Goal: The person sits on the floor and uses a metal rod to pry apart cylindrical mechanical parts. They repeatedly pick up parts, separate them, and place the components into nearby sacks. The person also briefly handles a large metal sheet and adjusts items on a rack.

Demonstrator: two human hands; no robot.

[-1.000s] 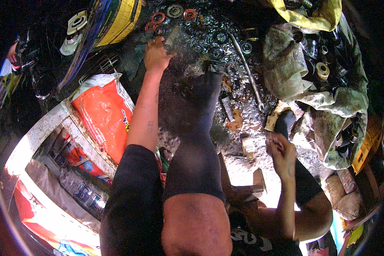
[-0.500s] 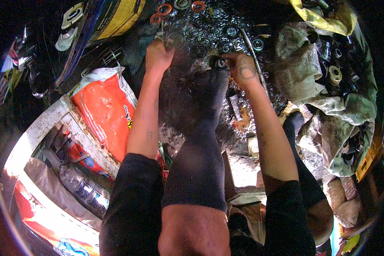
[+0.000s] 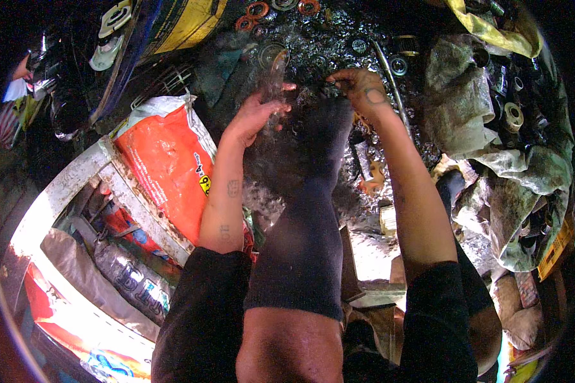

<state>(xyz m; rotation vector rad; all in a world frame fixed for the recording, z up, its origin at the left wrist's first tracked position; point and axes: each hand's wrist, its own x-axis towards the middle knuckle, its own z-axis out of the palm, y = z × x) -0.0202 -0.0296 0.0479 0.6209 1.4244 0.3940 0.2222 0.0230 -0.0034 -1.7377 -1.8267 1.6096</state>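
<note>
My left hand (image 3: 255,118) is raised left of my outstretched leg in its black sock (image 3: 300,242). Its fingers are spread and partly blurred, and I see nothing held in it. Beyond it, on the dark wet ground, lies a round ring (image 3: 273,56). My right hand (image 3: 365,92) is beside the toe end of the sock, thumb and fingers pinched together. What they grip is too dark to make out. Right of this hand lies a long metal rod (image 3: 390,80).
Orange rings (image 3: 257,9) and a ribbed cylinder (image 3: 407,45) lie farther off. A red-orange bag (image 3: 163,163) and a rusty white metal frame (image 3: 57,198) stand at left. At right, a grey sack (image 3: 457,96) spreads beside metal parts (image 3: 513,118). A yellow-and-black container (image 3: 185,29) stands far left.
My left hand has opened from a fist, with a thin rod showing above it, and come nearer to me and rightward. My right hand stays near the toes; the dark part there shows less.
</note>
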